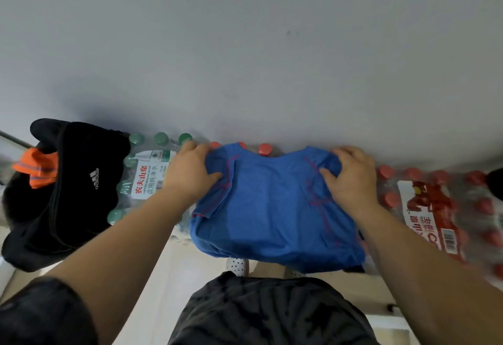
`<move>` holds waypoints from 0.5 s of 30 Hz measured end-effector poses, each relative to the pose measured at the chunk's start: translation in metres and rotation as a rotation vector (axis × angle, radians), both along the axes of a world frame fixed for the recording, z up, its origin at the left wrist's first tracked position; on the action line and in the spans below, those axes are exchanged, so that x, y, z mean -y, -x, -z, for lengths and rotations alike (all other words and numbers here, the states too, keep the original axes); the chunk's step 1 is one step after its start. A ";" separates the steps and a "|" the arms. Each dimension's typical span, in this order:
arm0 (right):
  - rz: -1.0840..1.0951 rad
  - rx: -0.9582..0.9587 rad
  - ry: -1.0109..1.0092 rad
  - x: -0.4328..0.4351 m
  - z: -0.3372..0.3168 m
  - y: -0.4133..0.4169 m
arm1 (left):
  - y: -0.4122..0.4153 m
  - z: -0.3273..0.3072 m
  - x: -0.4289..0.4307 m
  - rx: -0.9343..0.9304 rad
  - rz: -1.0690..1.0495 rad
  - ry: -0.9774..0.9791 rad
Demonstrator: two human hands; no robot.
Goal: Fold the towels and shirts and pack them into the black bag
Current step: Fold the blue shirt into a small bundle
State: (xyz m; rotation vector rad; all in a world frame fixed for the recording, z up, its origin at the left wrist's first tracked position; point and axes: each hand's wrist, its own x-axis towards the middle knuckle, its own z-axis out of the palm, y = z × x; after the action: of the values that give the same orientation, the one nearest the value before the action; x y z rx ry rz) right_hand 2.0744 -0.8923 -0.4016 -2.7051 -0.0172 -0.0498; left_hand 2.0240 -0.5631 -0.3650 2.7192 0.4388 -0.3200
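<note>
left hand (pixel 192 173) and right hand (pixel 351 178) pinch the folded-in sleeves of a blue shirt (pixel 275 214); black bag (pixel 68 189) left of the grip.

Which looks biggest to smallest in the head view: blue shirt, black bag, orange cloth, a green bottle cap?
1. blue shirt and black bag: similar apparent area, and the shirt is partly folded, so no firm ranking between them.
2. orange cloth, sticking out of the bag.
3. green bottle cap, clearly smallest.

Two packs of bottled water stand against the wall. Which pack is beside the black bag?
The pack with green caps, touching the black bag at the left. The pack with red caps lies far right, beyond the blue shirt.
</note>
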 end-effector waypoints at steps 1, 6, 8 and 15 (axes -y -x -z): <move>-0.008 -0.053 0.061 0.006 -0.002 -0.006 | -0.004 0.001 -0.002 -0.032 0.037 -0.031; -0.218 -0.229 0.208 0.013 -0.011 -0.033 | -0.027 0.005 -0.012 -0.106 0.135 -0.096; -0.269 -0.259 0.189 0.013 -0.015 -0.038 | -0.033 0.002 -0.013 -0.128 0.151 -0.136; -0.346 -0.176 0.168 0.015 -0.016 -0.030 | -0.040 0.002 -0.010 -0.154 0.184 -0.092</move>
State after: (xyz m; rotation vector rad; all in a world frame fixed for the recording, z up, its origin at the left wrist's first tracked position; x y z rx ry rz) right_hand 2.1045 -0.9076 -0.3855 -2.8205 -0.4535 0.3054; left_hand 2.0643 -0.5530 -0.3673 2.8420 0.2493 -0.5754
